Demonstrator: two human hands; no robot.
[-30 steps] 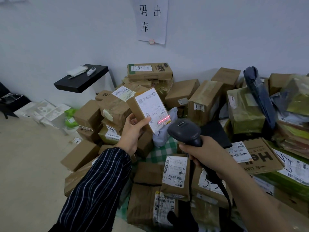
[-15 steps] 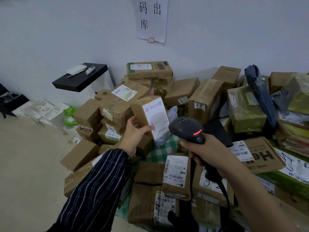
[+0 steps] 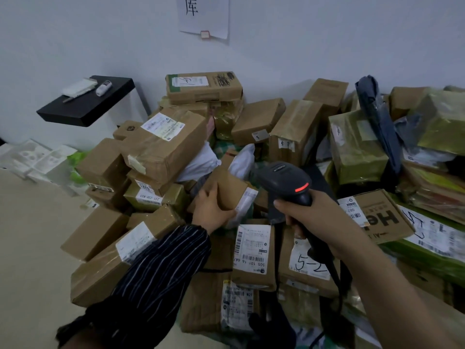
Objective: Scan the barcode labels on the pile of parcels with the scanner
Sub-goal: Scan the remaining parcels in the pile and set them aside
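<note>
We look down on a pile of parcels (image 3: pixel 163 152) heaped on the floor against a white wall, mostly brown cardboard boxes with white shipping labels. Our left hand (image 3: pixel 211 210), in a dark striped sleeve (image 3: pixel 161 268), grasps a small brown parcel (image 3: pixel 230 190) low in the middle of the pile, fingers curled round its near end; its white label (image 3: pixel 247 202) faces right and is too blurred to read. Our right hand (image 3: pixel 314 217) is clenched round the handle of the black scanner (image 3: pixel 284 182), just right of that parcel, with a red light (image 3: pixel 302 186) glowing on the back of its head. Below the scanner, a box label (image 3: pixel 254 248) reads "505 101 16 6A", upside down to us, and the box beside it (image 3: pixel 309 263) bears handwritten "5-2". A flat box on the right (image 3: pixel 382 217) shows large black letters "He". Two boxes further back carry small stickers marked "5" (image 3: pixel 259 135). A paper sheet on the wall (image 3: pixel 203 16) shows the character 库. A second ago we held the small parcel up with its label facing the scanner and a red scan line across the barcode; now the parcel is lowered into the pile, the line is gone, and the scanner sits a little lower.
</note>
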